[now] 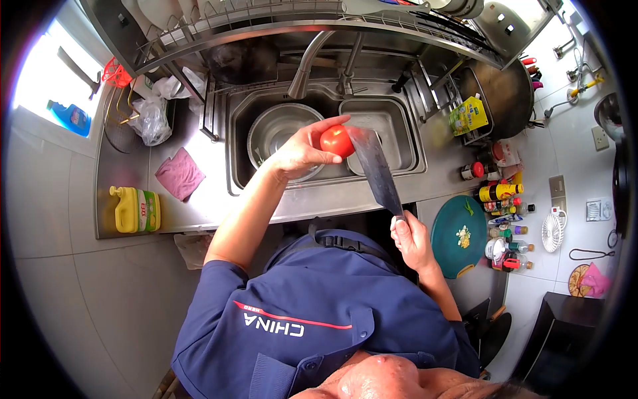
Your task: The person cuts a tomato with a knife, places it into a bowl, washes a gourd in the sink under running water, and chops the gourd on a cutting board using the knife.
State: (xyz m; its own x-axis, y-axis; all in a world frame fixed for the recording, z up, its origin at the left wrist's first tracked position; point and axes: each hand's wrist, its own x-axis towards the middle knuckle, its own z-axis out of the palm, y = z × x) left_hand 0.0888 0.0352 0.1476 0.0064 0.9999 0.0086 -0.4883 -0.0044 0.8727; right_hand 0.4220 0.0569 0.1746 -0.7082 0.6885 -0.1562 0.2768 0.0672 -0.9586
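Observation:
Over the double sink [229,143], my left hand [302,151] holds a red tomato [337,141] between thumb and fingers. My right hand [412,243] is wrapped round the handle of a cleaver [375,169]. The blade points up and away from me, and its far end is at the tomato's right side; whether it touches the skin is hard to tell. Below my left hand, a metal bowl [269,126] stands in the left basin. A round green cutting board [446,233] lies to the right of my right hand, with chopped pale pieces and a bit of green on it.
The faucet [302,73] arches over the sink, under a metal dish rack [246,30]. A pink cloth [180,174] and yellow jug [136,210] are on the left counter. Bottles and jars [498,193] line the right side. A wok [508,100] leans behind them.

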